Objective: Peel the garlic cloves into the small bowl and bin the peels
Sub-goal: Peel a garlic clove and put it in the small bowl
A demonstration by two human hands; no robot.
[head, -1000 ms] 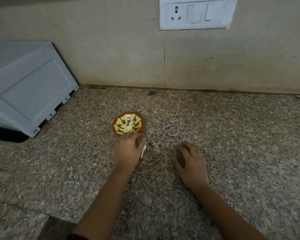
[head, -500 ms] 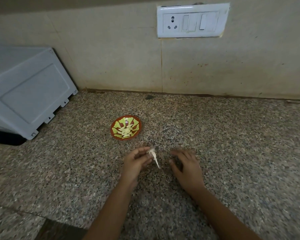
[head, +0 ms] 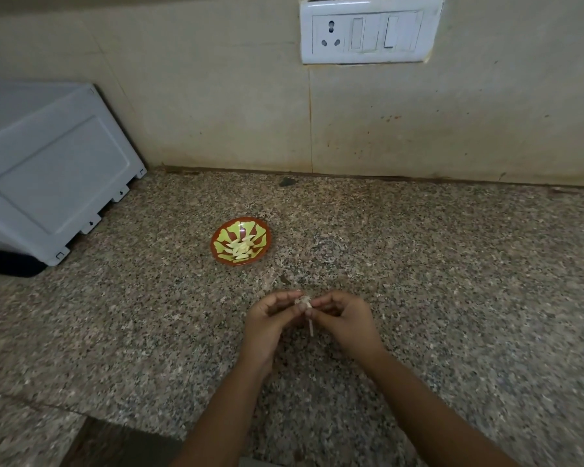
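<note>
Pinching pale, papery garlic clove (head: 304, 303)

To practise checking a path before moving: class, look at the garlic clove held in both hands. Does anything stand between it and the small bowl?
Nothing visible does. The left hand and right hand pinch the garlic clove above the granite countertop, and only counter surface lies between it and the small bowl.

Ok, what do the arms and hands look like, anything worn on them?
Both bare: the left hand and right hand show no gloves, rings or watch; the left forearm and right forearm are uncovered to the frame's edge, no sleeve visible.
</note>
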